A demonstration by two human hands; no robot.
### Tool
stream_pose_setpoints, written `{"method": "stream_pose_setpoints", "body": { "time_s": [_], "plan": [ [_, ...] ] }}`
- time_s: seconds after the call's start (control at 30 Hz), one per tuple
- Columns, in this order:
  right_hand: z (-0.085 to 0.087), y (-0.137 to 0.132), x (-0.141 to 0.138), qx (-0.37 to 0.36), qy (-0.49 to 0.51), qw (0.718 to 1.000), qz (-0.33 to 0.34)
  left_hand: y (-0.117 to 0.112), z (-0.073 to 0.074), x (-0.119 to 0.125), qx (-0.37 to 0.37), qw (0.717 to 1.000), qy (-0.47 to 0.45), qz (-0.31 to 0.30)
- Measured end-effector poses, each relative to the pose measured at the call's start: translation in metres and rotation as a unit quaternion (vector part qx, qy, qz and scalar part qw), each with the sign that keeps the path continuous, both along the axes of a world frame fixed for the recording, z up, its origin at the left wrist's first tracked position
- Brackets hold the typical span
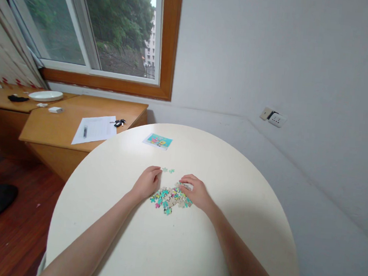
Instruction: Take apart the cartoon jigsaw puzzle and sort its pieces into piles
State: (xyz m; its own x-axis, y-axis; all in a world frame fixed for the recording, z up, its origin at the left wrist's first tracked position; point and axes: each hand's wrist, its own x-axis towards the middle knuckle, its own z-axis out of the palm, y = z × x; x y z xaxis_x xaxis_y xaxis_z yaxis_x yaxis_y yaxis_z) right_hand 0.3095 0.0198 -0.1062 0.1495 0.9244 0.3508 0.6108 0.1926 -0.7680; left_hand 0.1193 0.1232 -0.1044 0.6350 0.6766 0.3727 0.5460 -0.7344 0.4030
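A loose heap of small jigsaw puzzle pieces, turquoise, yellow, pink and plain grey-beige, lies on the white round table. My left hand rests at the heap's upper left, fingers pressed together and thumb close against them; anything between them is hidden. Just past its fingertips are two separate puzzle pieces, a pale one and a turquoise one. My right hand is over the heap's right edge, fingers curved and thumb apart from the index finger, with pieces showing beneath and between them.
Toward the table's far edge lies a turquoise picture card. Left of it, a wooden desk holds a printed sheet, keys, a white plate and a small white box. A wall with a socket stands behind and right.
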Motion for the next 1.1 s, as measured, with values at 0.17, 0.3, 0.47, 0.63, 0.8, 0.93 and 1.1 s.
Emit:
{"method": "stream_pose_setpoints", "body": {
  "time_s": [0.17, 0.3, 0.47, 0.63, 0.8, 0.93, 1.1],
  "plan": [
    [0.0008, -0.0002, -0.0008, 0.004, -0.024, 1.000, 0.003, -0.0005, 0.0007, 0.0000, -0.003, 1.000, -0.007, 0.003],
    [0.0035, -0.0015, -0.0015, 0.012, -0.008, 1.000, 0.005, -0.0001, 0.0001, -0.0001, 0.000, 1.000, -0.008, 0.003],
    [0.0069, -0.0036, -0.0032, 0.005, 0.027, 0.999, 0.018, 0.0006, -0.0004, 0.0000, 0.002, 1.000, 0.003, 0.000],
    [0.0070, -0.0036, -0.0041, -0.023, 0.065, 0.998, -0.005, 0.0014, -0.0021, 0.0001, 0.009, 1.000, 0.004, 0.001],
    [0.0053, 0.0001, -0.0021, -0.017, 0.145, 0.989, -0.027, 0.0016, -0.0031, -0.0006, 0.008, 1.000, 0.000, 0.002],
    [0.0052, 0.0030, -0.0015, -0.015, 0.259, 0.965, -0.042, 0.0011, -0.0019, -0.0011, 0.001, 1.000, -0.006, 0.000],
    [0.0079, 0.0021, -0.0021, -0.028, 0.334, 0.941, -0.053, 0.0009, -0.0011, -0.0019, -0.003, 1.000, 0.003, -0.002]
  ]
}}
